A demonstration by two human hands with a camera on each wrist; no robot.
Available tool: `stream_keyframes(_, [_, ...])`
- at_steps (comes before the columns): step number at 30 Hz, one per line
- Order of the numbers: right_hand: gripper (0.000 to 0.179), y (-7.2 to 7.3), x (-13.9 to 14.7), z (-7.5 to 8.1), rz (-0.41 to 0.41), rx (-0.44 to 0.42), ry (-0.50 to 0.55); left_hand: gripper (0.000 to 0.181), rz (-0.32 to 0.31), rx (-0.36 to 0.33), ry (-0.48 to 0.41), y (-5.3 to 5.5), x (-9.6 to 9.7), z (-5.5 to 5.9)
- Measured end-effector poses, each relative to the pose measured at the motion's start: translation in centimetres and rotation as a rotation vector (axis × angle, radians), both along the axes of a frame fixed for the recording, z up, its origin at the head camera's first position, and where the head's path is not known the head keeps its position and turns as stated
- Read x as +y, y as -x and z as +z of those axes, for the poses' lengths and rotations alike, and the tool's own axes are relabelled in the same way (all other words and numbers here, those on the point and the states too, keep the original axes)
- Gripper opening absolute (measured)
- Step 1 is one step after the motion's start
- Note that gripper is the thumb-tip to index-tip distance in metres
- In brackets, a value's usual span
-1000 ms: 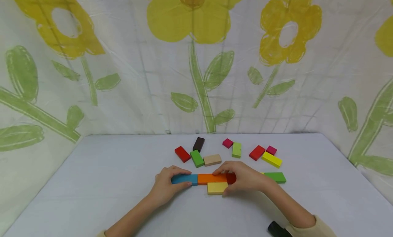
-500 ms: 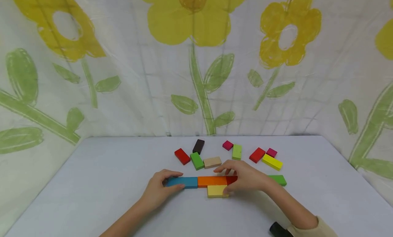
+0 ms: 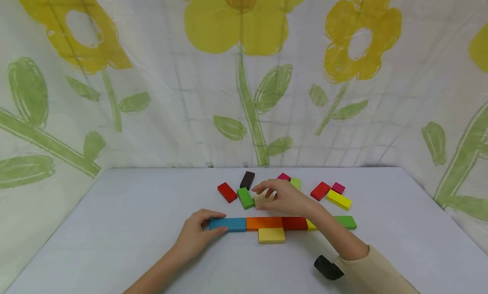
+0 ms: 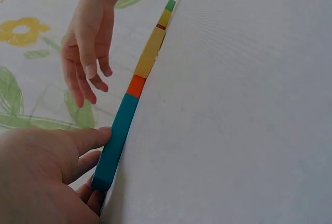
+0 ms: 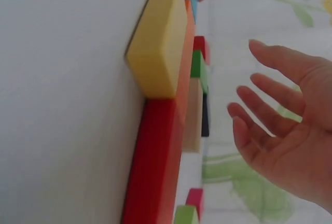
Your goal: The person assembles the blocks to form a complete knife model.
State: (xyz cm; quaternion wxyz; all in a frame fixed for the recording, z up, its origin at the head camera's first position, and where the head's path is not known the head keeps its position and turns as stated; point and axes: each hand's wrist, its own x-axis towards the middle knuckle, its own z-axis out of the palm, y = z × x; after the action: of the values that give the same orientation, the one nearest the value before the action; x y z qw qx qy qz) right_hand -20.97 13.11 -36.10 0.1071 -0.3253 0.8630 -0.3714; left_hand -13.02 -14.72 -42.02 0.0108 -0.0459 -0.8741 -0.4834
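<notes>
A row of wooden blocks lies end to end across the table. From the left come a blue block (image 3: 233, 224), an orange block (image 3: 264, 223), a dark red block (image 3: 294, 223), a partly covered yellow block (image 3: 311, 225) and a green block (image 3: 345, 222). Against the orange block's near side rests a pale yellow block (image 3: 271, 236). My left hand (image 3: 195, 233) holds the blue block's left end between thumb and fingers. Beyond the row, my right hand (image 3: 287, 198) hovers with loosely bent fingers over a beige block (image 3: 261, 200), which it partly hides. It holds nothing.
Behind the row lie loose blocks: a red one (image 3: 227, 192), a green one (image 3: 245, 198), a dark brown one (image 3: 247, 180) and several more at right, including a yellow one (image 3: 339, 200). A flower-printed curtain (image 3: 175, 116) hangs at the table's far edge.
My right hand has let go at the dark red block and moved back and left over the beige block. My left hand has slid left along with the blue block's end.
</notes>
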Motion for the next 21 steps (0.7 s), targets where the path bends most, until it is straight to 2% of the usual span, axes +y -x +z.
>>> stream_keyframes(6, [0.044,1.0,-2.9,0.5,-0.035,-0.030,-0.029,0.023,-0.005,0.001,0.003,0.0,-0.1,0.0])
stream_keyframes(12, [0.044,2.3,-5.7,0.4,-0.048,-0.018,-0.047,0.024,0.001,-0.011,0.009,-0.1,-0.1,0.2])
stream_keyframes(21, [0.043,3.9,-8.7,-0.5,-0.086,-0.046,-0.067,0.023,-0.002,-0.011,0.006,0.0,-0.2,0.3])
